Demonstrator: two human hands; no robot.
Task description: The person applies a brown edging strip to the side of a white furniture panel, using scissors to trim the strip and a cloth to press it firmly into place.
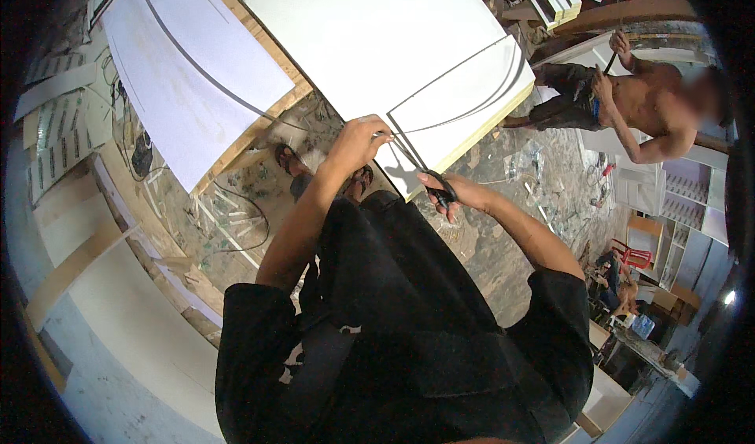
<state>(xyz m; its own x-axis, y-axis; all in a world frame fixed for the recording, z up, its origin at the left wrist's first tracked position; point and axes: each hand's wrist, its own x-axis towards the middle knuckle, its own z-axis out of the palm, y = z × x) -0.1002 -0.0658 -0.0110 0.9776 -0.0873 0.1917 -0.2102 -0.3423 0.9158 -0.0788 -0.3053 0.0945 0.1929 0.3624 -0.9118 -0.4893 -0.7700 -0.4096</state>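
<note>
My left hand (354,147) pinches a long, thin dark strip (203,70) above the near corner of a stack of white boards (370,35). From my fingers the strip arcs back over the panel on the left, and another length curves right across the stack. My right hand (465,194) is closed around the black handles of a pair of scissors (443,186). Their blades point up and left toward my left fingertips, above the white surface. Whether the blades touch the strip, I cannot tell.
A pale panel (197,43) on a wooden support stands to the left. Scraps and offcuts litter the floor (503,232). On the right a person (629,102) stands holding a dark strip. Farther back are a red chair (631,255) and white cabinets (692,192).
</note>
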